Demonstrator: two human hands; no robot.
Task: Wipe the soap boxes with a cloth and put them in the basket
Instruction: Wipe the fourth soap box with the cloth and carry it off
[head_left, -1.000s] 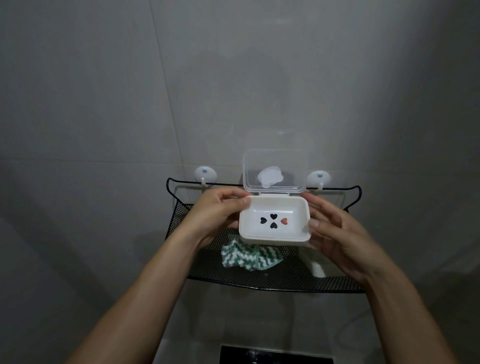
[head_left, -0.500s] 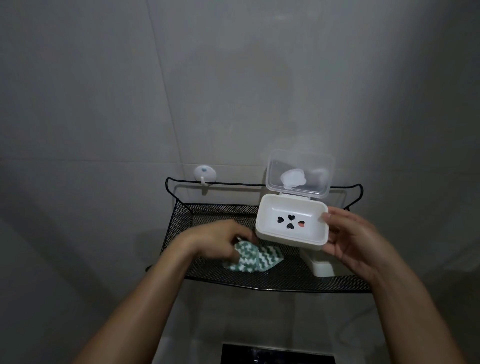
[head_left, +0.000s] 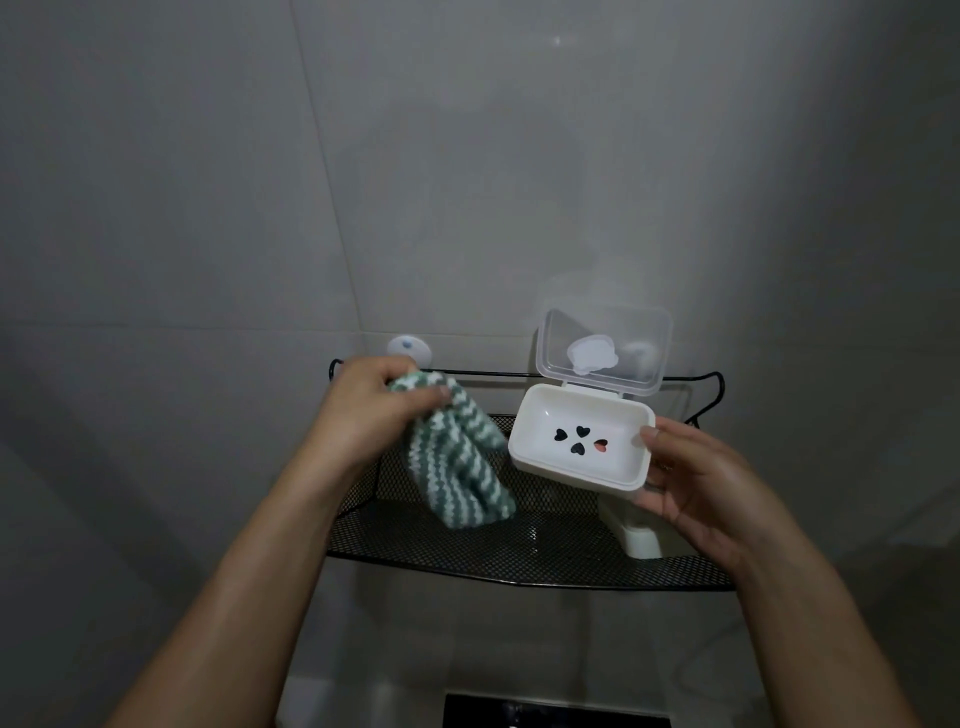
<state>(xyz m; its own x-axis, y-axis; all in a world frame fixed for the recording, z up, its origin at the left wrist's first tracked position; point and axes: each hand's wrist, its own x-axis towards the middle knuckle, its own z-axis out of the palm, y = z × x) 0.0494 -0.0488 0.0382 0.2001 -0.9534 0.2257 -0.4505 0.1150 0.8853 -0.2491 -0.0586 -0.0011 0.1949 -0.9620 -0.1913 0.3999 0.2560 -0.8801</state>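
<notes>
My right hand (head_left: 696, 483) holds a white soap box (head_left: 582, 441) by its right end, above the black mesh basket (head_left: 519, 551). The box's clear lid stands open, and heart-shaped drain holes show in its floor. My left hand (head_left: 374, 410) grips a green-and-white striped cloth (head_left: 457, 462), which hangs down over the basket's left part, just left of the box. A second white soap box (head_left: 639, 535) sits in the basket at the right, partly hidden behind the held box and my right hand.
The basket hangs on a grey tiled wall from white suction hooks (head_left: 409, 349). A dark rectangular object (head_left: 556, 714) lies at the bottom edge of the view, below the basket.
My left hand let go of the soap box, reached down into the basket, and lifted the striped cloth. My right hand moved the box to the right.
</notes>
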